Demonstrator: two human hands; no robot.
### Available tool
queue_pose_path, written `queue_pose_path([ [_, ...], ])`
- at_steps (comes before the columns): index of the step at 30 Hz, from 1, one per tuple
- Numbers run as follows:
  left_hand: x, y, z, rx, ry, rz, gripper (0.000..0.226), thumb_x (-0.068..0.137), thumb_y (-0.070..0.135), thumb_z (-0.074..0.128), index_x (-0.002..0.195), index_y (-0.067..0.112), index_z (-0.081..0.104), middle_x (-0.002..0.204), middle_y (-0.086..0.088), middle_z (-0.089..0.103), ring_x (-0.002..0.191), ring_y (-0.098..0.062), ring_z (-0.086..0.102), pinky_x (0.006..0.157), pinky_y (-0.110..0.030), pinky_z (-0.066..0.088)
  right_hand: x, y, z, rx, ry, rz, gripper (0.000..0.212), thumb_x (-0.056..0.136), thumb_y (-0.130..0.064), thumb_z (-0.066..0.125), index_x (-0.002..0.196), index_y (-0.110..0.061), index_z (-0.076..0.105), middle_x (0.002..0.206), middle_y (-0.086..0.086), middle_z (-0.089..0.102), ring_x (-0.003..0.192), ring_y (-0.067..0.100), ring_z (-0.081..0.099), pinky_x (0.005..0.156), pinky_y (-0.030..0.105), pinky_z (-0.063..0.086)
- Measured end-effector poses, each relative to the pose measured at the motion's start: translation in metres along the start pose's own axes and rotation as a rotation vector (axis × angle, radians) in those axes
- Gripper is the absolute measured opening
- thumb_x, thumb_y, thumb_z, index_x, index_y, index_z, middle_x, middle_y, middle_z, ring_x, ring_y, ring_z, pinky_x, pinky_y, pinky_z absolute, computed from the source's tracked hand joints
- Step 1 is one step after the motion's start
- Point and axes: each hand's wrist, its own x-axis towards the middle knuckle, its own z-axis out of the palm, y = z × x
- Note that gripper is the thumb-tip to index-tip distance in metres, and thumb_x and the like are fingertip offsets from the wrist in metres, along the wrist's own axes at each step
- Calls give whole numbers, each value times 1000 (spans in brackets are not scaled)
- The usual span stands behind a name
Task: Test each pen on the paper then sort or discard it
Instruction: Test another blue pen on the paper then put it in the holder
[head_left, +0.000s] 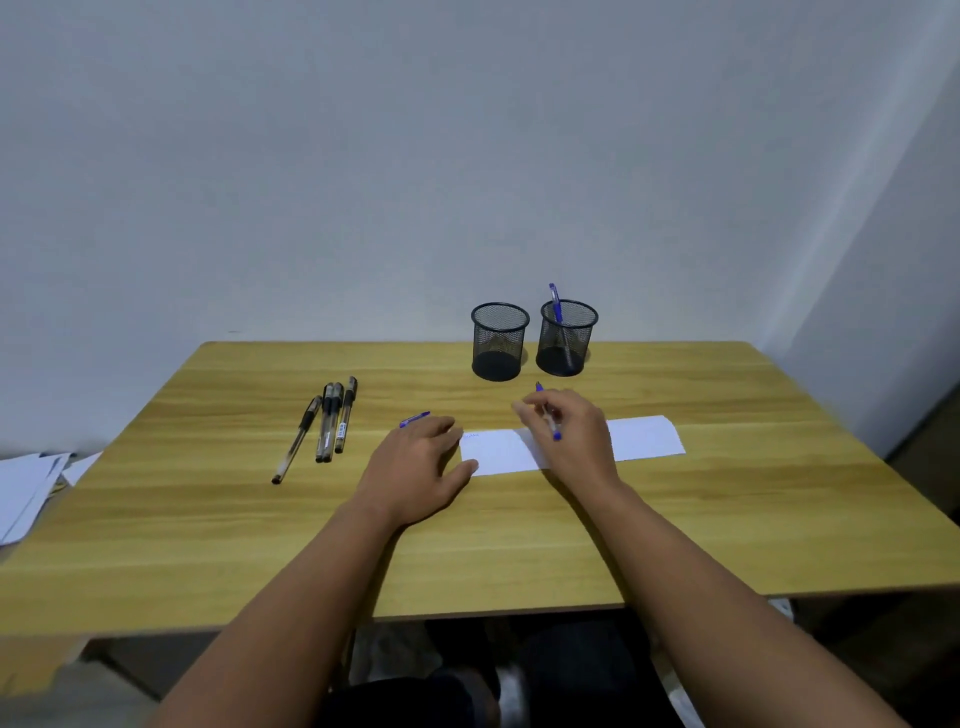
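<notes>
The right hand has a blue pen over the paper, and the cups stand just past it.

The right hand (569, 431) curls its fingers round a blue pen (550, 418). The pen tilts, with one end down by the paper (644, 439) and the other end pointing away, toward the two mesh cups. The right cup (567, 338) already has a blue pen in it; the left cup (500, 340) looks bare inside. Both are straight ahead of this hand, so it is the nearer one. The left hand (421, 462) lies flat and open, its fingers on the paper's left edge, holding nothing. Another blue pen (414, 419) lies just beyond it. Four dark pens (327, 423) wait further left, nearer the left hand.
</notes>
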Motion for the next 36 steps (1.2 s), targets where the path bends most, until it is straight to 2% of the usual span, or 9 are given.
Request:
queue_pose_path([
  [4,1,-3,5,-23,21,4,57,89,58,52,127,19,68,135,2,63,125,-17,57,96,-34,49,17,-19,6,432,61,257,26,111,-31,55,110,-19,78,83,5,74,76,13,69,65,29,58],
  [6,1,-5,6,-38,31,3,57,88,59,54,126,19,69,135,0,63,125,-18,57,97,-37,50,26,-26,10,523,33,339,29,110,-35,57,99,-17,77,75,5,71,63,9,63,55,22,52],
  [8,2,-5,7,-45,36,-2,57,87,59,55,127,20,69,136,0,63,126,-18,57,98,-40,50,34,-30,14,583,18,387,38,110,-37,56,92,-8,74,63,7,62,50,9,54,46,19,45],
  [12,3,-7,10,-50,45,-8,56,87,58,57,127,21,69,136,1,63,126,-17,57,98,-41,50,41,-26,27,669,-73,435,24,111,-17,52,98,-8,70,65,14,63,45,15,50,43,24,41],
  [17,4,-7,10,-63,61,-13,52,91,56,56,128,21,67,135,3,63,125,-16,56,99,-41,48,35,-12,40,660,-195,429,19,104,-10,62,92,1,71,74,22,65,56,28,53,49,31,42],
  [20,3,-8,11,-61,47,-15,51,93,56,53,130,23,66,137,3,62,127,-16,55,100,-42,48,32,-6,44,625,-210,335,38,97,-32,75,68,-9,67,66,26,60,60,31,55,57,37,47],
  [30,3,-7,11,-51,23,-36,55,91,56,51,132,22,66,139,2,61,129,-18,54,101,-45,48,27,-5,44,453,-243,319,41,99,-21,73,74,8,58,59,15,64,51,21,61,52,32,53],
  [34,2,-6,11,-58,20,-50,55,91,57,52,132,22,66,139,3,61,129,-17,54,101,-46,48,27,-4,47,388,-259,301,37,97,-24,76,67,-7,63,59,13,67,55,22,64,55,34,54],
  [36,3,-5,11,-52,14,-51,56,91,57,52,133,23,65,140,3,60,130,-17,53,102,-45,47,27,-3,48,376,-256,296,39,97,-25,77,69,-3,62,61,17,68,54,22,64,55,34,54],
])
